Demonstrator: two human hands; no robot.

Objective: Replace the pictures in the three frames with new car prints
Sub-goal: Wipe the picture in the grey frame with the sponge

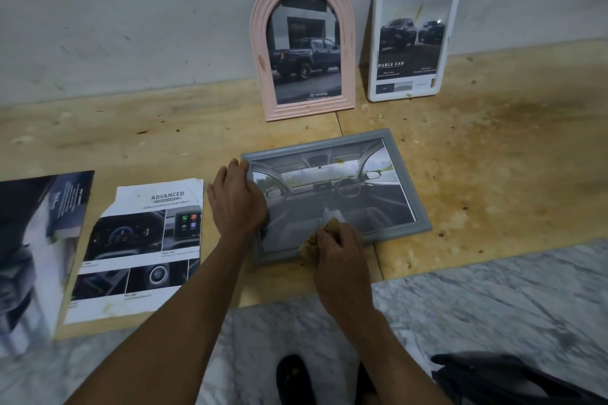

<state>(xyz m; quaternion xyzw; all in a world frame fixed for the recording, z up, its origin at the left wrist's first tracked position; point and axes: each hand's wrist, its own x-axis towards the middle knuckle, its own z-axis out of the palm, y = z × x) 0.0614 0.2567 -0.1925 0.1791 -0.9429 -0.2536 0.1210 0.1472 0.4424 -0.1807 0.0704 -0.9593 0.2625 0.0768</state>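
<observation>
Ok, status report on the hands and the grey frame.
Left hand flat on grey frame. Right hand pinching yellowish cloth on its glass. Nothing blocking.

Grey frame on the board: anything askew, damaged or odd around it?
The grey rectangular frame lies flat and rotated against the board's edges, held by the left hand; the right hand pinches a yellowish cloth on its glass. The white "ADVANCED" brochure page has a torn, ragged top-left corner.

A grey rectangular frame (335, 194) lay flat on the wooden board (493, 148), holding a car-interior print. A pink arched frame (304, 46) and a white rounded-rectangle frame (413, 38) stood at the board's far edge, leaning against the wall, both showing pickup-truck prints.
</observation>
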